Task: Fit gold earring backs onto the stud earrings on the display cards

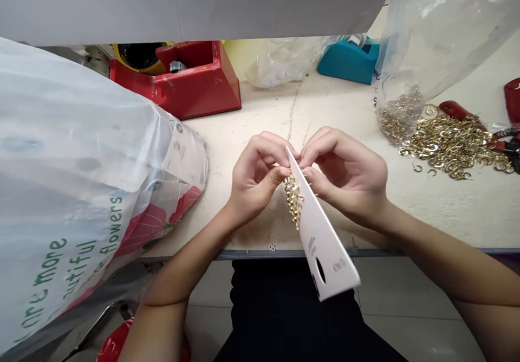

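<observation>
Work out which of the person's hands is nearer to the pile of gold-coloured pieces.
Right. The right hand, at the pale card, is left of the pile and apart from it; the left hand is farther off, on the card's opposite side.

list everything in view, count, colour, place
table: 1, cream, centre
panel: 1, grey, top
big bag: 1, whitish, left
large dispenser: 1, red, back left
ring: 1, yellow, back left
crumpled bag: 1, clear, back
small dispenser: 1, teal, back
tall bag: 1, clear, right
hooks: many, gold, right
handles: some, red, right
card: 1, white, centre
beads: many, gold, on card
object: 1, red, bottom left
floor: 1, pale, bottom
clothing: 1, black, bottom
arms: 2, bare, bottom
left hand: 1, bare, touching card
right hand: 1, bare, touching card
</observation>
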`<state>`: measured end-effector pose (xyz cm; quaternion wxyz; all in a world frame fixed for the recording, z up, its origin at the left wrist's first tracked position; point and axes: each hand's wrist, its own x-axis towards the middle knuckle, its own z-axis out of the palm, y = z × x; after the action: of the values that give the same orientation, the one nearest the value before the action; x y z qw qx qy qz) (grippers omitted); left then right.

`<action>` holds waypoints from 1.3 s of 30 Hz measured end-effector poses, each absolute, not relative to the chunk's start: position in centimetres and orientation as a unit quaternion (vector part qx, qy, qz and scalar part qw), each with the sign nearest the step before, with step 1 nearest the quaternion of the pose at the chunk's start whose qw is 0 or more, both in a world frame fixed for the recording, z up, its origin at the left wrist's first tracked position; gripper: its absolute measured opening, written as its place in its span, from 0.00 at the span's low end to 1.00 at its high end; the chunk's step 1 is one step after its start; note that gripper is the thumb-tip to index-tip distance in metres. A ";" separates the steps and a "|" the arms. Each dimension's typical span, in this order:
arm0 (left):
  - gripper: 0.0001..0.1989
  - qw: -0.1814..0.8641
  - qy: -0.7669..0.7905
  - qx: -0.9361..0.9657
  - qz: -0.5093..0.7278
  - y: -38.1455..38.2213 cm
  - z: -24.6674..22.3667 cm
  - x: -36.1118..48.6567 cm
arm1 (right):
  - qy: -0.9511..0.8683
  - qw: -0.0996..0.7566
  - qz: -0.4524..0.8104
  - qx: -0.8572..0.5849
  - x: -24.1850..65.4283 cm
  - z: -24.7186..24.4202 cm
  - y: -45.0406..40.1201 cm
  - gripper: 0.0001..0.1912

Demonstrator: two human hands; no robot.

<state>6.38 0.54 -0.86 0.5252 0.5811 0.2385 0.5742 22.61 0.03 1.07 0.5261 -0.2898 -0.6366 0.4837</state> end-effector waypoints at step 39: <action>0.04 0.145 0.396 0.740 0.524 2.3 -0.8 4.8 | -0.721 0.385 0.411 -0.403 25.3 3.3 1.3 0.07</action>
<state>4.83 2.31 -0.76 0.1453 0.7398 0.3964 0.5238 25.29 1.28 3.30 0.3851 -0.4034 -0.7214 0.4106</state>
